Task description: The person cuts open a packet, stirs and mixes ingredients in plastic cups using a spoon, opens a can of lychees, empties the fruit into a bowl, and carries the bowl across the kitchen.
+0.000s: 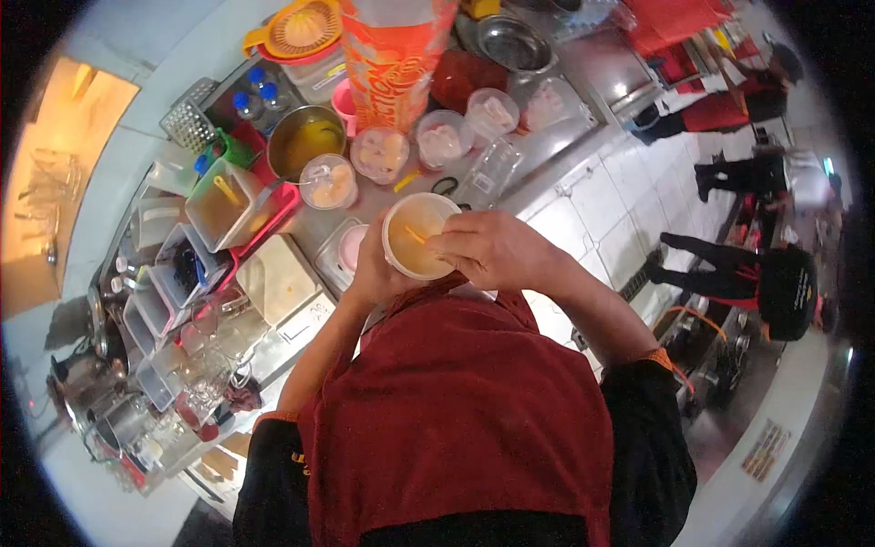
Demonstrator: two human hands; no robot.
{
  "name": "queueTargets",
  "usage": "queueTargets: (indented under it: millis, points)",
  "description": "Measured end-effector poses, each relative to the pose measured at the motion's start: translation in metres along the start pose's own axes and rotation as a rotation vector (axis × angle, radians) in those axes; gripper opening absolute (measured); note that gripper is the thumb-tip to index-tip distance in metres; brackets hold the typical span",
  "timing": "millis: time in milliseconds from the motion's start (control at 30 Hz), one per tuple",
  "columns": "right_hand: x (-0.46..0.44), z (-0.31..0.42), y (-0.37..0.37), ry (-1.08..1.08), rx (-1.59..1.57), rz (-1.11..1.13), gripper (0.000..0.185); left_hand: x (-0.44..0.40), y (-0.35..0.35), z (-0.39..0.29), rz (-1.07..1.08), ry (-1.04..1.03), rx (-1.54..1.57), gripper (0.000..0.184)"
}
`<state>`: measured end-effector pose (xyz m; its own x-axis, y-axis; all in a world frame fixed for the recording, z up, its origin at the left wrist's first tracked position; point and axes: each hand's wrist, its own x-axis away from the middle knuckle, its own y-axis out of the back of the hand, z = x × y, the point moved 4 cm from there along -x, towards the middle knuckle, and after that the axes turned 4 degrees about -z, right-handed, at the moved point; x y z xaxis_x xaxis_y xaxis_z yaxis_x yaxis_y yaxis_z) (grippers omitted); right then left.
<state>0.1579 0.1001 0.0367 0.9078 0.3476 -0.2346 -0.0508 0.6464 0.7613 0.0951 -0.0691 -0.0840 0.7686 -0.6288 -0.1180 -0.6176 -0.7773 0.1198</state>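
- Just above our one maroon apron point(465, 410), our two hands meet at one round white tub point(398, 252), tilted so that we see into it.
- Our left hand point(372, 269) is wrapped around the tub's side; it is one of two hands on it.
- Our right hand point(488, 251) reaches over the rim, its thumb and fingers pinched together on the end of one yellow piece point(415, 235) inside. We count one such piece there, above pale yellowish contents; its shape is too small to name.
- Beside our left hand we see one pink round thing point(351, 246), partly hidden.
- Beyond the tub we count four clear cups point(380, 155) with pale contents, and a fifth, blurrier one farther right. One utensil stands in the nearest cup.
- Near the cups we have one clear box point(492, 173) and one large orange-lettered bag point(396, 68).
- To the left of the cups we see one metal pot point(308, 143) of yellow liquid, three blue-capped bottles point(268, 92) and one orange juicer point(301, 30).
- Farther left we find one grater point(189, 116).
- Across the tiled floor point(629, 196), we count three other people point(788, 287), well apart from our hands.
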Motion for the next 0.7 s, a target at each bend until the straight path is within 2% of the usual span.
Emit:
queueTargets:
  millis: [200,300,400,467,500,567,600,633,667,700]
  points:
    - [0.009,-0.002,0.037,-0.076,-0.166,-0.106,0.012,0.002,-0.021,0.009,0.114,0.041,0.084,0.101]
    - [0.018,-0.017,0.031,0.025,-0.114,-0.066,0.011,-0.002,-0.028,0.01,0.076,0.034,0.011,0.101]
    - [0.017,-0.033,0.027,0.163,-0.076,0.072,0.011,-0.015,-0.039,-0.001,-0.011,0.024,-0.038,0.1]
    - [0.01,-0.054,0.037,0.042,-0.203,0.057,0.011,-0.024,-0.048,0.003,-0.064,0.09,0.023,0.1]
    - [0.008,-0.061,0.041,0.06,-0.217,0.071,0.011,-0.027,-0.053,0.007,-0.089,0.152,0.093,0.1]
    - [0.001,-0.081,0.056,-0.047,-0.265,-0.092,0.012,-0.034,-0.066,0.013,-0.133,0.128,0.007,0.099]
    - [-0.003,-0.085,0.064,-0.033,-0.28,-0.079,0.012,-0.038,-0.072,0.011,-0.152,0.12,-0.035,0.098]
    - [-0.007,-0.09,0.075,-0.12,-0.307,-0.051,0.012,-0.043,-0.079,0.008,-0.171,0.112,-0.076,0.098]
    - [-0.011,-0.096,0.085,-0.204,-0.328,-0.02,0.013,-0.047,-0.086,0.005,-0.207,0.153,0.024,0.096]
    - [-0.014,-0.099,0.094,-0.19,-0.336,0.001,0.013,-0.054,-0.093,0.001,-0.247,0.19,0.127,0.094]
